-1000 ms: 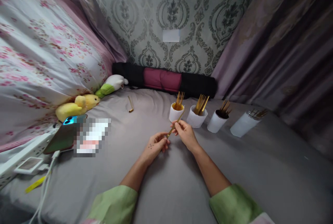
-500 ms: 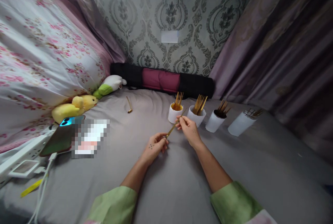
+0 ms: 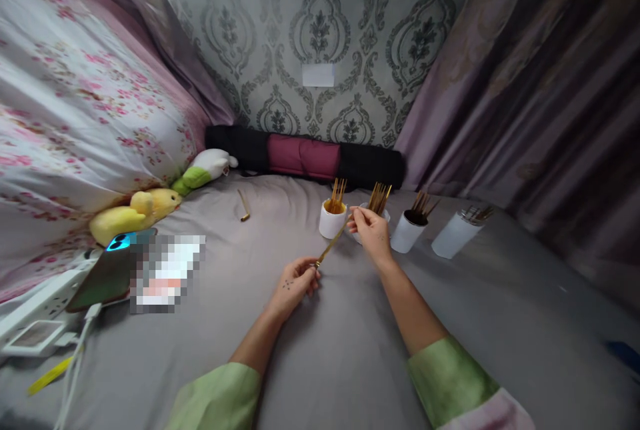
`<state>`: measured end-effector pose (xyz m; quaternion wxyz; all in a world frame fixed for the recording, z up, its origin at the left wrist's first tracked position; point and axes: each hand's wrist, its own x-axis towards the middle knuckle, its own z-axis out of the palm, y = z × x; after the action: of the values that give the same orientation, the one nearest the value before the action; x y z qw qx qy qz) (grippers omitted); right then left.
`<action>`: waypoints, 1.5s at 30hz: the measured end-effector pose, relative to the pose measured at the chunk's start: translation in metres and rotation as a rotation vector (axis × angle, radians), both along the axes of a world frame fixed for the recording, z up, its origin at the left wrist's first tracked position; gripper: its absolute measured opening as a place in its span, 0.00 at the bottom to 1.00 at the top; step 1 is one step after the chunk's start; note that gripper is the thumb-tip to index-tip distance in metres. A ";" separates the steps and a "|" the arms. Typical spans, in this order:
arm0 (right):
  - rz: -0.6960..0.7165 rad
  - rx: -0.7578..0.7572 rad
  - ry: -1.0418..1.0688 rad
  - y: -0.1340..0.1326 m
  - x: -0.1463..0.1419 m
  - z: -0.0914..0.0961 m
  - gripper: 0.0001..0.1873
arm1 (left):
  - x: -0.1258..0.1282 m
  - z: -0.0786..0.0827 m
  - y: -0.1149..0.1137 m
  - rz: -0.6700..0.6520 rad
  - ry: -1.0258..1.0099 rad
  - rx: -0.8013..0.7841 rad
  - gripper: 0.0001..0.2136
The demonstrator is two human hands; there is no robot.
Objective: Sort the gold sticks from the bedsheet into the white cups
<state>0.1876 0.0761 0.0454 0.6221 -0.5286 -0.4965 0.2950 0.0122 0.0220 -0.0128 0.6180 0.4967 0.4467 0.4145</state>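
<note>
A thin gold-coloured strip (image 3: 330, 247) runs slantwise between my hands; its exact kind cannot be made out. My left hand (image 3: 296, 285) pinches its lower end, where a small shiny bit shows at the fingertips. Higher up and to the right, my right hand (image 3: 370, 230) has its fingers closed on the other end. Just left of that hand stands a white cup (image 3: 332, 224) with yellow inside and several thin golden sticks upright in it. My right hand partly covers a second white cup of golden sticks (image 3: 380, 198) behind it.
Two more white containers, one with brown sticks (image 3: 407, 235) and one tilted (image 3: 450, 235), stand to the right. A similar slim golden piece (image 3: 244, 209) lies on the grey sheet (image 3: 320, 363). Left are a phone (image 3: 100, 280), power strip (image 3: 47, 297), cables and plush toys (image 3: 135, 213).
My right hand has moved slightly right and up along the strip, so more of it shows between my hands. My left hand keeps its pinch. The whole view has shifted a little.
</note>
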 end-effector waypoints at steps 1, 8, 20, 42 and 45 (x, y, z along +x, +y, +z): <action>-0.010 0.004 0.005 0.001 0.001 0.000 0.19 | 0.000 0.000 0.000 -0.002 -0.001 -0.001 0.16; -0.041 0.033 0.042 0.004 0.004 0.001 0.17 | 0.000 -0.005 0.002 0.003 0.002 0.006 0.17; -0.035 0.038 0.019 0.005 0.005 0.003 0.14 | 0.001 -0.005 0.002 0.023 -0.010 0.025 0.17; -0.173 0.210 -0.029 0.031 0.045 0.060 0.13 | -0.001 -0.012 0.006 0.125 -0.136 -0.024 0.22; -0.216 0.242 -0.043 0.037 0.050 0.072 0.12 | -0.002 -0.013 0.007 0.138 -0.153 -0.031 0.22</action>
<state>0.2380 0.1130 0.1176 0.6987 -0.5062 -0.4818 0.1532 0.0105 0.0290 -0.0259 0.6280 0.4219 0.4378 0.4858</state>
